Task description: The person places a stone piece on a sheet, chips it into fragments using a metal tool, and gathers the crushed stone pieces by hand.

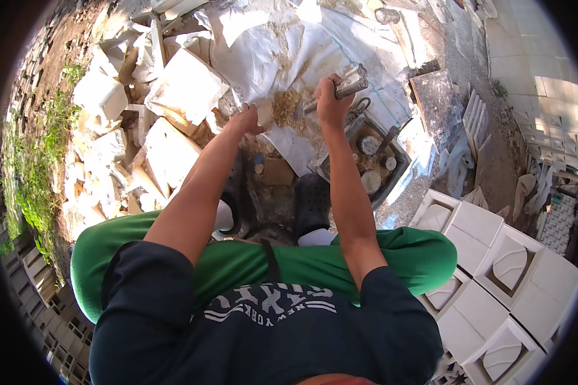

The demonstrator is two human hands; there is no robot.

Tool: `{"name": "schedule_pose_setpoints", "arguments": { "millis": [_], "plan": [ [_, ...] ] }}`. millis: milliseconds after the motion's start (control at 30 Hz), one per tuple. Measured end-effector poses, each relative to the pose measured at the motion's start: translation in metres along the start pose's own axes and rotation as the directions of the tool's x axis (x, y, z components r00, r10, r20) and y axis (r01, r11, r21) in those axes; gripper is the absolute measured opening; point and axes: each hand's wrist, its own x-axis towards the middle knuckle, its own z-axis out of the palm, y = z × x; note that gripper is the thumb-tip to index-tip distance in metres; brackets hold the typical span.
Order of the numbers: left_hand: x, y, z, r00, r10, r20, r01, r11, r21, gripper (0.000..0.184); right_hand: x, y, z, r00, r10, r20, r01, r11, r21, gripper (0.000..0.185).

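Observation:
My right hand (331, 102) is closed around a worn grey metal tool (353, 81). Its thick, ridged end sticks out to the upper right, and a thinner end shows below the fist. My left hand (243, 120) is low beside the broken white blocks (185, 90), with its fingers curled downward. A pale piece (263, 113) lies against those fingers, but its shape and the grip are unclear. Between the hands, sandy crumbs (287, 109) lie on a white sheet (270, 54). Below my right wrist, a dark box (392, 168) holds several round, pale-topped pieces (368, 145).
Molded white blocks (472, 314) are stacked at the lower right. A flat weathered board (435, 102) leans near the right wall (533, 54). Green plants (42, 173) grow along the left. My dark shoes (312, 204) stand close behind the work spot.

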Motion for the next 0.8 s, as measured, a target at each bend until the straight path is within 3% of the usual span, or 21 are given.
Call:
{"name": "schedule_pose_setpoints", "arguments": {
  "millis": [100, 200, 467, 567, 600, 700, 800],
  "plan": [
    [0.002, -0.004, -0.003, 1.000, 0.021, 0.013, -0.021, 1.000, -0.012, 0.091, 0.001, -0.020, 0.004, 0.997, 0.029, 0.070, -0.029, 1.000, -0.009, 0.023],
    [0.000, -0.001, 0.001, 1.000, -0.007, 0.010, 0.007, 1.000, -0.013, 0.090, -0.009, -0.066, 0.023, 0.999, 0.045, 0.024, -0.046, 0.998, 0.033, 0.028],
    [0.005, 0.001, -0.006, 1.000, -0.009, 0.016, 0.010, 1.000, -0.015, 0.087, -0.001, 0.032, 0.007, 0.992, -0.026, 0.126, 0.024, 1.000, 0.019, 0.027],
    [0.004, 0.001, -0.001, 1.000, 0.003, 0.001, -0.003, 0.999, 0.034, 0.086, -0.001, 0.000, 0.012, 0.990, 0.079, 0.115, -0.081, 0.997, 0.018, 0.028],
    [0.003, 0.000, 0.001, 1.000, -0.006, -0.004, 0.006, 0.999, 0.039, 0.085, -0.003, -0.018, 0.019, 0.995, 0.012, 0.101, -0.010, 1.000, -0.012, 0.027],
    [0.000, 0.003, -0.003, 0.999, -0.032, 0.039, 0.033, 0.999, -0.026, 0.085, -0.007, -0.059, 0.032, 0.995, 0.014, 0.101, -0.015, 1.000, 0.004, 0.027],
    [0.009, 0.000, 0.004, 1.000, -0.010, 0.000, 0.010, 1.000, -0.013, 0.086, -0.006, -0.035, 0.032, 0.997, 0.028, 0.069, -0.031, 0.999, 0.042, 0.028]
  ]
}}
